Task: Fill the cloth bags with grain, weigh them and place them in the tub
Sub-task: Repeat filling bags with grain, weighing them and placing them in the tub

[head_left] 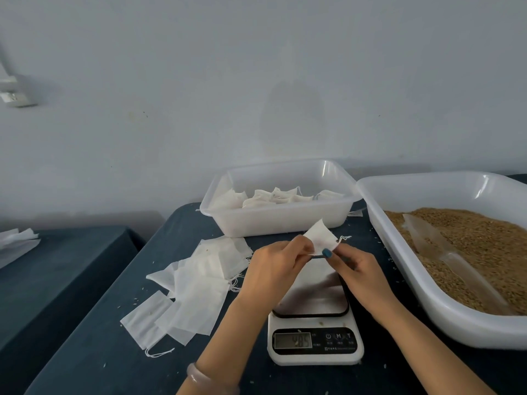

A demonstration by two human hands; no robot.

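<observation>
Both hands hold one small white cloth bag [322,236] above the kitchen scale [315,332]. My left hand [273,266] pinches its lower left edge and my right hand [356,269] pinches its lower right corner beside the drawstring. The bag looks flat. A white tub [273,218] behind the hands holds several filled bags. At the right, a large white tray [427,295] holds brown grain [484,246] with a clear plastic scoop [445,252] lying in it. A loose pile of flat cloth bags [194,286] lies on the dark cloth left of the scale.
The scale's display is lit but blurred. Stray grains dot the dark blue tablecloth [99,352]. A second dark table [57,266] stands at the left with white cloth [14,240] on it. A grey wall rises behind.
</observation>
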